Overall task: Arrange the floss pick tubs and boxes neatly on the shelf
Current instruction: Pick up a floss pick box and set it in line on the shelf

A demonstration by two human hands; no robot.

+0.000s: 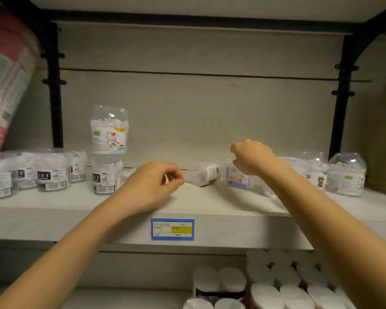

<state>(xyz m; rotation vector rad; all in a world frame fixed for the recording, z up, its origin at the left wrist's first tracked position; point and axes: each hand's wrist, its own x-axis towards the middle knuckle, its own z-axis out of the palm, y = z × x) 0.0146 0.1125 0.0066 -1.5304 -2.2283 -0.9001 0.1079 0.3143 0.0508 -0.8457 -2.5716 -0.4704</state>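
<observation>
**A:** Head view. Pale shelf (210, 204), grey back panel (198, 52), black uprights, blue label (172, 229) on the front edge. Pink bundle (7, 74) leans in top left, white rolls (276, 286) on the level below.

**B:** Stock layout?

**A:** Left end: row of tubs (51, 172), upright, roughly lined up. Just beside it, top tub (109, 130) is stacked on a lower tub (106, 177), sitting a bit skewed. The middle of the shelf is a bare gap. Right of the gap there's a tipped tub (206, 172) on its side, touching or nearly touching a clear pack (240, 178) lying flat. Far right: right tubs (347, 175), upright, by the post.

**B:** Hands?

**A:** Left hand (152, 184) is over the gap near the front edge, fingers curled in, thumb tip meeting forefinger, nothing visible in it. Right hand (252, 158) hangs above the pack, fingers curled down. Can't tell if they touch the pack or grip anything, since the back of the hand hides them.

**B:** Step?

**A:** My read: mid-tidy. Left side is mostly done, the centre-right pair is not yet sorted. The right hand looks lined up for the pack or the tipped tub.

**B:** Next move needs?

**A:** Stand the tipped tub upright, label forward, and slide it into the gap in line with the row. Grip the sides, as the clear plastic likely flexes. Watch the stack on the left, because a nudge could topple the top tub.
</observation>
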